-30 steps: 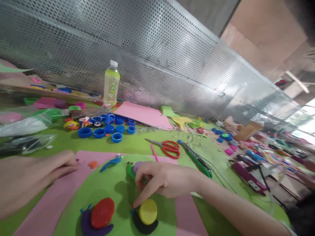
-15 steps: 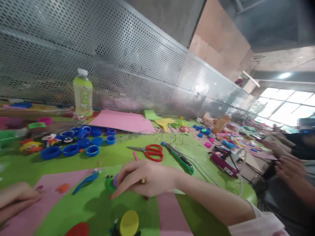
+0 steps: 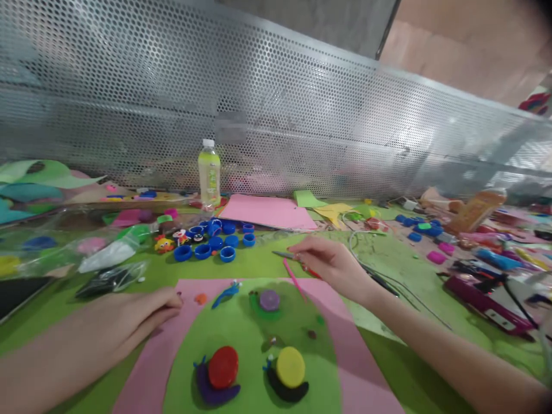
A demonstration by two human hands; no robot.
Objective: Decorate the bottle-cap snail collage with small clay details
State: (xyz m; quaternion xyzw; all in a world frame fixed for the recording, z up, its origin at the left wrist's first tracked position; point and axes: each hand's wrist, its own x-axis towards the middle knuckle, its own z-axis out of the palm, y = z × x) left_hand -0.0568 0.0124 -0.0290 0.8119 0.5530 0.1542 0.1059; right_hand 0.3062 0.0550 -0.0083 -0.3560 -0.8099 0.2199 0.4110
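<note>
My left hand (image 3: 142, 316) lies flat, fingers stretched out, at the left edge of a pink sheet (image 3: 149, 376). A small orange piece (image 3: 200, 299) lies just beyond its fingertips. My right hand (image 3: 328, 261) reaches over scissors (image 3: 281, 254), hiding their middle and part of the red handles. Its fingers are bent and apart; whether they touch the scissors is unclear. A thin pink stick (image 3: 293, 278) lies below it. On the green paper (image 3: 241, 333) are snail figures with a red cap (image 3: 223, 367), a yellow cap (image 3: 290, 367) and a purple cap (image 3: 269, 300), plus a blue figure (image 3: 226, 293).
Several blue caps (image 3: 202, 251) and small figures (image 3: 164, 244) stand behind the sheet. A drink bottle (image 3: 209, 175) stands before a perforated metal panel (image 3: 276, 109). Plastic bags (image 3: 112, 253) lie left; a cable (image 3: 405, 287) and a maroon power strip (image 3: 487, 305) lie right.
My right hand has left the purple cap and moved up and away to the scissors. The view has turned left, showing more of the sheet and both front snails.
</note>
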